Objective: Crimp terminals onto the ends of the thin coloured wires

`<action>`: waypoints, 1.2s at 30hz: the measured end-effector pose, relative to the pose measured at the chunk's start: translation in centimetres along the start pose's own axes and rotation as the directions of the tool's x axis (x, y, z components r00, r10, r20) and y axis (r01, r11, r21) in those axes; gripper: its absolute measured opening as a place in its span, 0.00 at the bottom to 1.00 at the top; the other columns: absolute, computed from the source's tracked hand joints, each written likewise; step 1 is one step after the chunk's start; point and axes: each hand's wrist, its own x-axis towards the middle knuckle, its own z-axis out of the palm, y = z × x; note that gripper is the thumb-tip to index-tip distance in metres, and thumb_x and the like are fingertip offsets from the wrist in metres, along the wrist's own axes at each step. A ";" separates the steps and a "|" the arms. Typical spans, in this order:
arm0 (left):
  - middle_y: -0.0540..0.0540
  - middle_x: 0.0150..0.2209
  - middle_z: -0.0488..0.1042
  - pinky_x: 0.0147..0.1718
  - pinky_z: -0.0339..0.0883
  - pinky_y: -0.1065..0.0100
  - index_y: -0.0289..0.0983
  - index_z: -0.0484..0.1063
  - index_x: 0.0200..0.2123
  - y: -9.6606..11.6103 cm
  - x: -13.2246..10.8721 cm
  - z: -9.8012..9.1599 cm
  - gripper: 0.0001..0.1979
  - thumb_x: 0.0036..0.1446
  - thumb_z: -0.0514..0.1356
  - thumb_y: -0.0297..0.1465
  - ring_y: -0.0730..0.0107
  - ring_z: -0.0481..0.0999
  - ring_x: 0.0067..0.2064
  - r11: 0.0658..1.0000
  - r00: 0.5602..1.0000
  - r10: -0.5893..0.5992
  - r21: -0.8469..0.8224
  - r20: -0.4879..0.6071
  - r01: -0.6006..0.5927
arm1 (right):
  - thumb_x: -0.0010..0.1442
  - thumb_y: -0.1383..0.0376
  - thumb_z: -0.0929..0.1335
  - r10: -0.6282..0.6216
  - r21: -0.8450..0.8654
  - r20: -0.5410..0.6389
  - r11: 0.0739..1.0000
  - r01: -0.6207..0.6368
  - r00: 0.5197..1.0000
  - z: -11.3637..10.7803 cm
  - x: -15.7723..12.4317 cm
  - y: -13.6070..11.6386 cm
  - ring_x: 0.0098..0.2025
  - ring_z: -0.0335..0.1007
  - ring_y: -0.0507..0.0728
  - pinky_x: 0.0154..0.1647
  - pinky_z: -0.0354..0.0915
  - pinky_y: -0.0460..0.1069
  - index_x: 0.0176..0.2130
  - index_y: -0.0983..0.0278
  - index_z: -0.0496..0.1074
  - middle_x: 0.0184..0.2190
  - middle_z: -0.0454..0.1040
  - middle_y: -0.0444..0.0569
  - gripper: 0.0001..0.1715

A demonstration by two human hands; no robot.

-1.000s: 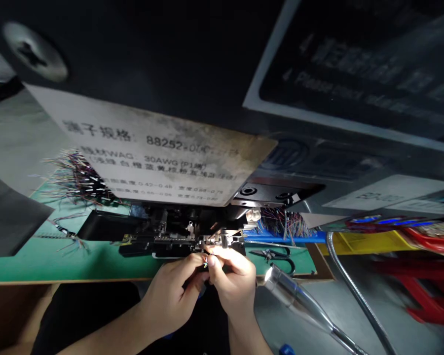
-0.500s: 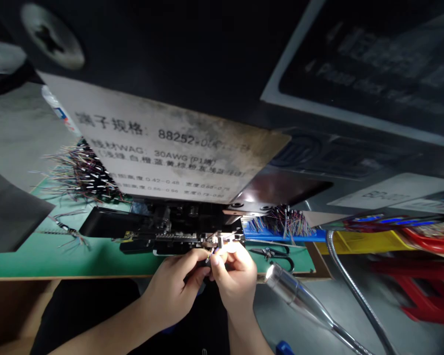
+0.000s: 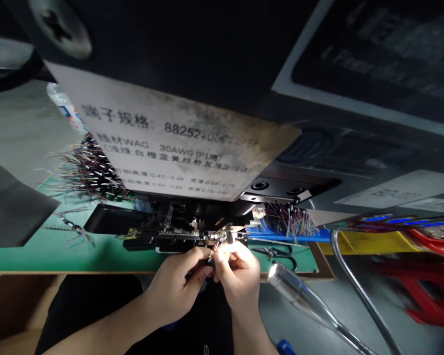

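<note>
Terminal crimping press [image 3: 170, 231] on a green-topped desk [image 3: 59, 259], printed spec placard [image 3: 170, 148] above it. Wire bunch [image 3: 89, 170] at its left; second wire bunch [image 3: 286, 222] in a blue rack [image 3: 281, 235] at its right. Left hand [image 3: 172, 286] and right hand [image 3: 239, 278]: grips closed in fingertip pinches on thin coloured wires [image 3: 213, 252], held at the press front. Wire ends lost behind fingers and glare; whether they are seated or crimped, cannot tell.

I could barely see the tiny wire ends [image 3: 212, 253] behind the left hand [image 3: 173, 284] and right hand [image 3: 237, 277], glare washing out the rest!
</note>
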 end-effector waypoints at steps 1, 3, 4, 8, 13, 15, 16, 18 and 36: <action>0.51 0.39 0.78 0.40 0.69 0.72 0.43 0.70 0.45 0.0 0.0 0.0 0.09 0.65 0.54 0.27 0.71 0.78 0.40 1.000 1.000 0.003 0.015 -0.004 -0.003 | 0.61 0.63 0.69 -0.010 -0.007 -0.010 1.000 0.010 1.000 0.1 0.0 0.0 0.16 0.56 0.48 0.18 0.55 0.44 0.30 0.64 0.70 0.16 0.62 0.38 0.09; 0.50 0.41 0.78 0.41 0.69 0.71 0.42 0.70 0.44 0.1 0.1 0.1 0.09 0.64 0.54 0.25 0.70 0.78 0.41 0.998 1.000 0.013 0.055 -0.013 -0.012 | 0.60 0.64 0.70 -0.040 -0.034 -0.037 0.999 0.039 0.999 0.2 0.1 -0.1 0.16 0.55 0.48 0.18 0.56 0.44 0.34 0.63 0.72 0.15 0.61 0.36 0.04; 0.50 0.42 0.78 0.42 0.69 0.71 0.42 0.70 0.44 0.0 0.1 0.1 0.10 0.63 0.54 0.24 0.69 0.78 0.43 0.997 1.000 0.021 0.079 -0.020 -0.020 | 0.60 0.65 0.70 -0.065 -0.058 -0.053 0.996 0.062 0.996 0.3 0.1 -0.1 0.16 0.56 0.48 0.19 0.57 0.45 0.35 0.63 0.73 0.15 0.61 0.36 0.03; 0.48 0.44 0.79 0.43 0.70 0.69 0.41 0.69 0.46 -0.2 0.0 0.2 0.12 0.62 0.53 0.23 0.66 0.79 0.44 0.986 0.997 0.061 0.157 -0.045 -0.054 | 0.59 0.68 0.70 -0.196 -0.176 -0.073 0.968 0.181 0.978 0.3 0.3 -0.4 0.18 0.60 0.49 0.22 0.62 0.46 0.35 0.63 0.77 0.17 0.66 0.39 0.03; 0.48 0.42 0.80 0.42 0.72 0.69 0.41 0.69 0.46 -0.2 -0.1 0.2 0.12 0.63 0.53 0.23 0.67 0.80 0.42 0.983 0.993 0.100 0.162 -0.054 -0.090 | 0.57 0.68 0.71 -0.237 -0.217 -0.059 0.951 0.220 0.970 0.0 0.3 -0.3 0.18 0.62 0.50 0.22 0.65 0.46 0.36 0.63 0.78 0.16 0.67 0.39 0.05; 0.47 0.42 0.79 0.42 0.72 0.69 0.41 0.69 0.46 -0.1 0.0 0.2 0.12 0.63 0.53 0.23 0.66 0.80 0.42 0.984 0.994 0.098 0.152 -0.056 -0.088 | 0.57 0.67 0.71 -0.220 -0.207 -0.060 0.957 0.203 0.974 0.0 0.3 -0.3 0.17 0.61 0.50 0.22 0.65 0.46 0.36 0.64 0.78 0.16 0.66 0.38 0.05; 0.47 0.43 0.79 0.42 0.72 0.69 0.41 0.69 0.46 0.1 0.0 0.2 0.12 0.63 0.53 0.23 0.66 0.80 0.43 0.985 0.994 0.093 0.149 -0.057 -0.084 | 0.57 0.67 0.71 -0.210 -0.202 -0.061 0.960 0.194 0.976 0.0 0.3 -0.3 0.17 0.60 0.50 0.21 0.65 0.46 0.36 0.64 0.78 0.15 0.65 0.38 0.05; 0.47 0.43 0.79 0.41 0.72 0.69 0.42 0.70 0.47 0.3 0.1 0.2 0.13 0.63 0.53 0.23 0.66 0.80 0.42 0.987 0.994 0.079 0.148 -0.069 -0.068 | 0.58 0.66 0.71 -0.194 -0.190 -0.063 0.965 0.179 0.979 0.1 0.4 -0.4 0.17 0.60 0.50 0.21 0.64 0.46 0.36 0.63 0.78 0.15 0.64 0.38 0.05; 0.48 0.40 0.80 0.38 0.72 0.69 0.41 0.69 0.43 -0.4 0.2 0.3 0.09 0.63 0.53 0.24 0.65 0.80 0.39 0.969 0.996 0.064 0.241 -0.057 -0.048 | 0.59 0.66 0.69 -0.170 -0.216 -0.066 0.964 0.152 0.983 0.3 0.4 -0.6 0.17 0.59 0.50 0.20 0.62 0.46 0.34 0.64 0.76 0.15 0.64 0.38 0.04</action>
